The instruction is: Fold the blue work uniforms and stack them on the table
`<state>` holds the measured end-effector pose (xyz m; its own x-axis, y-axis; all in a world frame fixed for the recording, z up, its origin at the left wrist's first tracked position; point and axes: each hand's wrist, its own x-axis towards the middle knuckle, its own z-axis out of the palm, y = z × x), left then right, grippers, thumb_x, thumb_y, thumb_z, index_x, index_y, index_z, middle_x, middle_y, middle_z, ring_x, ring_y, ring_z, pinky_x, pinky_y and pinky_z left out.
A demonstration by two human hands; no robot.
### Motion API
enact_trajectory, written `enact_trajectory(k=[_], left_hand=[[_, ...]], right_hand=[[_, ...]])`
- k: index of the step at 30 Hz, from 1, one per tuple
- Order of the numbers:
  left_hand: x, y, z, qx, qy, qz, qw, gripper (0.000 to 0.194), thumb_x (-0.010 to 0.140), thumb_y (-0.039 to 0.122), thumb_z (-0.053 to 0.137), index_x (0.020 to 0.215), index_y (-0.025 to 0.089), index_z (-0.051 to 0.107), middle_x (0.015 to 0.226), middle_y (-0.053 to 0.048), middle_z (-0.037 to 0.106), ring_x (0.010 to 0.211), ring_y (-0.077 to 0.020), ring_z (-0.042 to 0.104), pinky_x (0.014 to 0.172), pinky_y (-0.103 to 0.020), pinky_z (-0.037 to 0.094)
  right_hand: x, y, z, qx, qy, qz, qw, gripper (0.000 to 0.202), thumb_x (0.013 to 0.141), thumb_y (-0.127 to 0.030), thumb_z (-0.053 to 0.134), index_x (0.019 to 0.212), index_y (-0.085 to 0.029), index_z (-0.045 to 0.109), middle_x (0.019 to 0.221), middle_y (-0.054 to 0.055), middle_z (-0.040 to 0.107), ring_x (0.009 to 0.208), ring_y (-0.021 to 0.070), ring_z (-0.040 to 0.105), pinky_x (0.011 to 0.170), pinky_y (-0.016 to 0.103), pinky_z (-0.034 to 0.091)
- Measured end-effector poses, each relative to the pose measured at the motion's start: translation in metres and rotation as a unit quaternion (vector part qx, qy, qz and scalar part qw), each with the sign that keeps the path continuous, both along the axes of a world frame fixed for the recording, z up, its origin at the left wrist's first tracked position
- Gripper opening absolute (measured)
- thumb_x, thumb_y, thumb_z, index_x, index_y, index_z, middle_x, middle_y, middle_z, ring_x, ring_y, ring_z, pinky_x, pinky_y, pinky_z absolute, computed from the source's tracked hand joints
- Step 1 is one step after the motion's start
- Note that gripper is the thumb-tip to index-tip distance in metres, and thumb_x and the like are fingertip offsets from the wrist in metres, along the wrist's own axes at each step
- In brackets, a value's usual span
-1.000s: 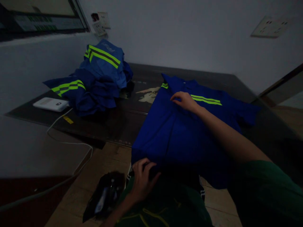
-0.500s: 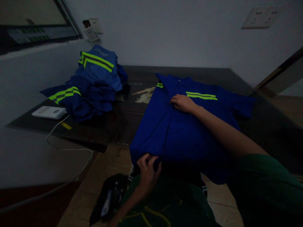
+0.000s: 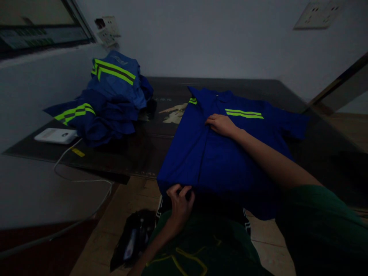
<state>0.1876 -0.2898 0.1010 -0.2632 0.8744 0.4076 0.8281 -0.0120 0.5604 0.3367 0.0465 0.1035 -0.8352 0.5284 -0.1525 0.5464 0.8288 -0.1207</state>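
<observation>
A dark blue short-sleeved shirt [image 3: 230, 153] with yellow-green reflective bands lies spread on the dark table, its collar toward the wall and its hem over the near edge. One side of the shirt is folded inward at the left. My left hand [image 3: 181, 201] pinches the hem near the front edge, fingers bent round the cloth. Higher up, my right hand [image 3: 221, 124] has its fingers curled on the shirt front below the collar, gripping the fabric there.
Crumpled blue garments [image 3: 115, 88] with reflective bands are heaped on the table's left. Beside them is a white device [image 3: 56, 135] with a cable hanging off the edge. A black bag [image 3: 133, 237] lies on the floor. Sockets [image 3: 317, 16] are on the wall.
The whole view has shifted slightly. Both hands keep nearly the same places on the shirt, and the shirt lies as before.
</observation>
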Motion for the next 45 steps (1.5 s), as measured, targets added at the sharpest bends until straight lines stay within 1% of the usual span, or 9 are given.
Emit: enact_trajectory(k=[6,16,24,29,34,36,39,42,45], left_hand=[[-0.014,-0.006,0.01,-0.014,-0.056,-0.04,0.998,0.034,0.076,0.0,0.049,0.105,0.018,0.053,0.098,-0.008,0.05,0.091,-0.0198,0.052,0.077,-0.035,0.047],[-0.072,-0.015,0.09,-0.016,-0.093,-0.24,0.966,0.044,0.083,0.001,0.054,0.123,0.019,0.058,0.1,-0.007,0.068,0.097,-0.0189,0.062,0.08,-0.031,0.053],[-0.052,-0.023,0.048,-0.057,-0.044,-0.305,0.95,0.035,0.087,0.003,0.041,0.109,0.018,0.064,0.105,-0.008,0.072,0.1,-0.0182,0.062,0.079,-0.031,0.047],[-0.06,-0.028,0.047,-0.107,0.025,-0.307,0.945,0.042,0.081,0.008,0.048,0.116,0.026,0.063,0.116,-0.005,0.068,0.107,-0.0211,0.059,0.089,-0.037,0.041],[-0.08,0.032,0.061,-0.014,0.036,-0.311,0.95,0.043,0.082,0.003,0.045,0.116,0.023,0.062,0.108,-0.004,0.07,0.105,-0.0167,0.06,0.095,-0.033,0.041],[-0.079,0.069,0.069,-0.056,0.062,-0.348,0.934,0.043,0.084,0.014,0.055,0.126,0.025,0.056,0.125,-0.006,0.063,0.117,-0.0208,0.055,0.099,-0.038,0.042],[-0.072,0.107,0.078,-0.155,0.112,-0.425,0.885,0.075,0.073,0.042,0.073,0.14,0.031,0.042,0.145,-0.008,0.046,0.132,-0.0312,0.043,0.103,-0.053,0.039],[-0.062,0.111,0.071,-0.207,0.148,-0.441,0.861,0.097,0.064,0.046,0.079,0.147,0.033,0.029,0.15,-0.009,0.039,0.136,-0.0338,0.037,0.105,-0.057,0.035],[-0.051,0.093,0.054,-0.18,0.201,-0.404,0.874,0.09,0.071,0.034,0.075,0.147,0.034,0.028,0.149,-0.007,0.04,0.134,-0.0312,0.04,0.106,-0.054,0.035]], right_hand=[[0.002,-0.001,-0.001,0.02,0.0,-0.008,1.0,0.032,0.089,-0.01,0.044,0.11,-0.016,0.066,0.106,0.01,0.068,0.094,0.0216,0.059,0.073,0.03,0.039],[-0.014,0.009,0.015,0.112,-0.004,-0.022,0.994,0.026,0.091,-0.013,0.043,0.095,-0.017,0.068,0.089,0.011,0.07,0.085,0.024,0.056,0.071,0.034,0.034],[-0.013,0.004,0.001,0.087,-0.053,0.026,0.994,0.023,0.093,-0.013,0.042,0.098,-0.015,0.064,0.094,0.011,0.067,0.088,0.0222,0.054,0.07,0.031,0.037],[-0.002,0.001,0.008,0.019,-0.031,0.019,0.999,0.025,0.091,-0.01,0.044,0.103,-0.015,0.066,0.109,0.012,0.065,0.101,0.0213,0.055,0.08,0.031,0.045],[-0.001,-0.012,0.014,-0.048,0.033,-0.054,0.997,0.035,0.09,-0.01,0.046,0.119,-0.018,0.064,0.132,0.011,0.057,0.12,0.0222,0.052,0.1,0.04,0.043],[-0.001,-0.018,0.007,-0.072,0.055,-0.069,0.993,0.036,0.094,-0.019,0.045,0.126,-0.02,0.06,0.138,0.013,0.052,0.127,0.0249,0.048,0.105,0.047,0.039],[0.001,-0.024,-0.005,-0.115,0.07,-0.085,0.987,0.038,0.097,-0.031,0.041,0.132,-0.023,0.055,0.143,0.013,0.048,0.134,0.0269,0.04,0.108,0.053,0.032],[0.004,-0.026,-0.012,-0.15,0.086,-0.09,0.981,0.04,0.098,-0.035,0.039,0.135,-0.026,0.052,0.145,0.01,0.046,0.137,0.0254,0.036,0.111,0.054,0.029],[0.005,-0.027,-0.011,-0.173,0.101,-0.079,0.977,0.04,0.098,-0.037,0.039,0.134,-0.028,0.053,0.145,0.009,0.045,0.138,0.0252,0.036,0.112,0.054,0.026]])
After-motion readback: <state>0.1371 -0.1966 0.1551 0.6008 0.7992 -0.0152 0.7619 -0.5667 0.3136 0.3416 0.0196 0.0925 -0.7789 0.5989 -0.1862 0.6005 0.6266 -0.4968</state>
